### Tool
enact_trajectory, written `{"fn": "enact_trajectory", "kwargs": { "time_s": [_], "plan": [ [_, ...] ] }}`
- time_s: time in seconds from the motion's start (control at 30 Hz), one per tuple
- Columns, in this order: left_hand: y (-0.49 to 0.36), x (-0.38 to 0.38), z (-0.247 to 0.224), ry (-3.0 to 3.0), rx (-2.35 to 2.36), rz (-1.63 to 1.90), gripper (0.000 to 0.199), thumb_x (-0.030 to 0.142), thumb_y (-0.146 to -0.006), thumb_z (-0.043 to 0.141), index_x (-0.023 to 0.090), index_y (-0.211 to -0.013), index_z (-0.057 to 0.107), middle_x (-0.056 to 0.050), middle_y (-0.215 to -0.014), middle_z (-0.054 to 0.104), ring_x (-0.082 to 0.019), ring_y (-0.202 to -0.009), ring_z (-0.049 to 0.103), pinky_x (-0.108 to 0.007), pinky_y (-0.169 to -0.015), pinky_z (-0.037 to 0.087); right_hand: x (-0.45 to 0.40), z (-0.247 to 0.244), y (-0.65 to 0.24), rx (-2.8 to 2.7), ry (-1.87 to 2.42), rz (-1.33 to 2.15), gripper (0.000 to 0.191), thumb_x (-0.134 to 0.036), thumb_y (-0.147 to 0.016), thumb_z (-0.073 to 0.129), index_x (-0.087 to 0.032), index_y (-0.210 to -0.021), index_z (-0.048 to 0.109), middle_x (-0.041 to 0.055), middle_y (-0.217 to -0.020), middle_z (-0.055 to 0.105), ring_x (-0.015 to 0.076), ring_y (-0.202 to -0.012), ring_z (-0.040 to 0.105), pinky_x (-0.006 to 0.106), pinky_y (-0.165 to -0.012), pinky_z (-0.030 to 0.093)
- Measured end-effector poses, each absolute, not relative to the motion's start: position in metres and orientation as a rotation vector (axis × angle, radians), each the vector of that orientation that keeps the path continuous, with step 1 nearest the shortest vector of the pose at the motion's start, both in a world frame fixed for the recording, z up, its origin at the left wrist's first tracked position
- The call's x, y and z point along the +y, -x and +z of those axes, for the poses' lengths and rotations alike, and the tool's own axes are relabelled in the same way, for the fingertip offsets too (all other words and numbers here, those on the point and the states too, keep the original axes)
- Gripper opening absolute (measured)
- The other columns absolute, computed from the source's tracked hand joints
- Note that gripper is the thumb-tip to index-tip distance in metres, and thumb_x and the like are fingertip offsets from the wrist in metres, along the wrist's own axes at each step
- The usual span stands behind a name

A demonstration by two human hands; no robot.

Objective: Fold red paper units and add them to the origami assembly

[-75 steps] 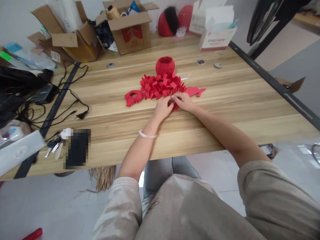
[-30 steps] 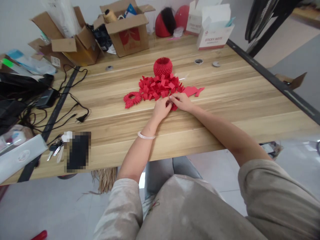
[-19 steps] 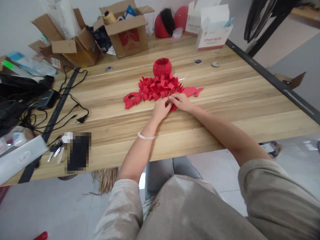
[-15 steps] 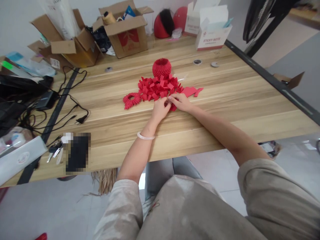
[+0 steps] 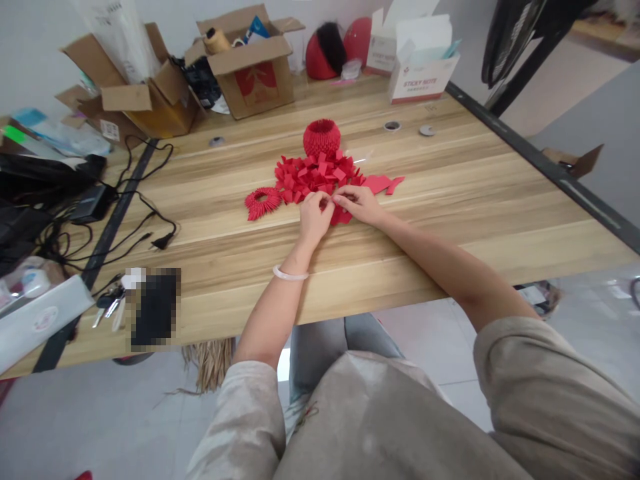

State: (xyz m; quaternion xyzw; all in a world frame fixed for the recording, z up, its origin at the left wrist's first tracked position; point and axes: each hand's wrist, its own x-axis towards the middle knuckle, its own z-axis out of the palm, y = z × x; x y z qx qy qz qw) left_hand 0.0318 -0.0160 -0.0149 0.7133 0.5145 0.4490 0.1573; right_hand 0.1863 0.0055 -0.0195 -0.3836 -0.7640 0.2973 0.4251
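Observation:
My left hand [image 5: 316, 215] and my right hand [image 5: 359, 203] meet at the fingertips, both closed around something small, apparently a red paper piece between them that is mostly hidden. Just beyond them lies a loose pile of folded red paper pieces [image 5: 310, 175]. A round red paper bowl [image 5: 321, 138] with a ribbed wall stands behind the pile. To the left, a flat red paper ring [image 5: 263, 202] rests on the wood. Flat red paper [image 5: 376, 184] lies beyond my right hand, and more red pieces [image 5: 342, 216] lie under my fingers.
Cardboard boxes [image 5: 257, 83] and white sticky-note boxes [image 5: 423, 77] line the back of the table [image 5: 450, 220]. Black cables [image 5: 145, 193], keys [image 5: 113, 300] and a blurred dark object [image 5: 154, 310] are at the left. A roll of tape [image 5: 393, 125] lies behind the pile to the right.
My left hand has shifted slightly left, and the fingertips of both hands remain together. More of the red pieces beneath them shows. The camera view has moved a little.

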Motion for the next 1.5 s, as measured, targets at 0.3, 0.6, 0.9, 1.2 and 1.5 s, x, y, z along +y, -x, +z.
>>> {"fn": "enact_trajectory", "kwargs": {
  "time_s": [0.3, 0.6, 0.9, 1.2, 1.5],
  "plan": [
    [-0.032, -0.014, -0.017, -1.971, 1.364, 1.282, 0.012, 0.024, -0.084, 0.048, 0.018, -0.082, 0.057, -0.005, -0.082, 0.064, -0.014, -0.076, 0.059, -0.026, -0.075, 0.047, 0.009, -0.024, -0.186, -1.827, 0.93, 0.887, 0.037, -0.049, -0.077, 0.056, -0.014, -0.085, 0.065, 0.0027, -0.071, 0.061, 0.0102, -0.057, 0.051, 0.022, -0.054, 0.041],
    [-0.031, -0.014, -0.017, -1.878, 1.292, 1.291, 0.015, 0.027, -0.083, 0.05, 0.018, -0.084, 0.062, -0.004, -0.082, 0.067, -0.012, -0.071, 0.061, -0.024, -0.07, 0.049, 0.01, -0.02, -0.187, -1.712, 0.881, 1.077, 0.033, -0.046, -0.071, 0.065, -0.015, -0.081, 0.065, 0.0017, -0.065, 0.062, 0.0105, -0.053, 0.054, 0.023, -0.054, 0.046],
    [-0.028, -0.004, -0.02, -1.724, 1.198, 1.342, 0.018, 0.027, -0.076, 0.061, 0.015, -0.086, 0.07, -0.007, -0.085, 0.072, -0.014, -0.072, 0.065, -0.028, -0.073, 0.052, 0.011, -0.019, -0.19, -1.641, 0.855, 1.193, 0.031, -0.043, -0.068, 0.069, -0.014, -0.079, 0.065, 0.0035, -0.069, 0.066, 0.009, -0.053, 0.054, 0.022, -0.053, 0.046],
    [-0.032, -0.002, -0.023, -1.572, 0.968, 1.321, 0.035, 0.042, -0.077, 0.062, 0.017, -0.099, 0.068, -0.008, -0.091, 0.071, -0.016, -0.079, 0.067, -0.033, -0.077, 0.054, 0.015, -0.017, -0.198, -1.492, 0.859, 1.34, 0.032, -0.044, -0.07, 0.069, -0.015, -0.077, 0.058, -0.0005, -0.061, 0.061, 0.006, -0.049, 0.049, 0.018, -0.046, 0.04],
    [-0.032, -0.004, -0.023, -1.582, 0.949, 1.323, 0.029, 0.039, -0.074, 0.065, 0.016, -0.093, 0.069, -0.005, -0.083, 0.071, -0.015, -0.074, 0.067, -0.032, -0.076, 0.054, 0.018, -0.019, -0.2, -1.468, 0.832, 1.365, 0.033, -0.043, -0.065, 0.073, -0.015, -0.075, 0.062, 0.0, -0.06, 0.062, 0.0069, -0.05, 0.05, 0.019, -0.048, 0.042]
  ]
}}
